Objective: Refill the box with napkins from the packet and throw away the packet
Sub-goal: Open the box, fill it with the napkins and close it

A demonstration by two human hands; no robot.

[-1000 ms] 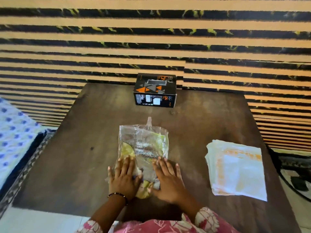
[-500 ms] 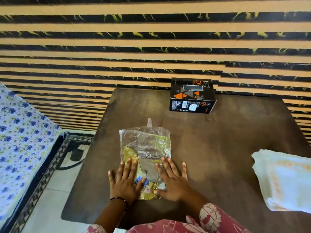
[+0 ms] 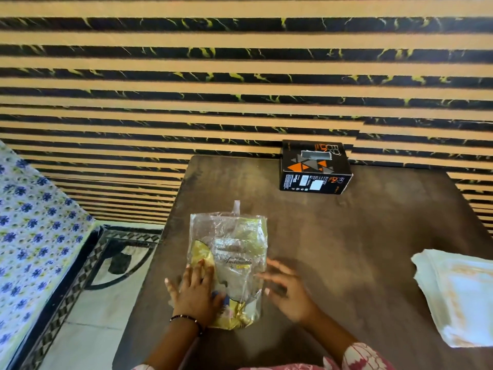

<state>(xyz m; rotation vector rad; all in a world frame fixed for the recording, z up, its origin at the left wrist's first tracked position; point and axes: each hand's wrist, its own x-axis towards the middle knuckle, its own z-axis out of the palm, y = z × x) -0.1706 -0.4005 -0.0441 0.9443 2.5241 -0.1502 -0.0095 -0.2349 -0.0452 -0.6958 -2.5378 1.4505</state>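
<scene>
An empty clear plastic packet [image 3: 232, 252] with yellow print lies flat on the dark wooden table [image 3: 346, 236]. My left hand [image 3: 196, 292] rests flat on the packet's lower left corner, fingers spread. My right hand [image 3: 286, 288] hovers just right of the packet, fingers apart and blurred, holding nothing. A black napkin box [image 3: 314, 165] with orange triangles and a slot on top stands at the table's far edge by the wall. A stack of white napkins [image 3: 458, 295] lies at the table's right edge.
A striped tan and black wall [image 3: 240, 76] stands right behind the table. A bed with a blue-flowered sheet [image 3: 29, 231] is to the left, with a strip of patterned floor [image 3: 101, 284] between it and the table.
My right hand has lifted off the packet and moved to the right of it. The view has swung left, so the box and napkins appear further right.
</scene>
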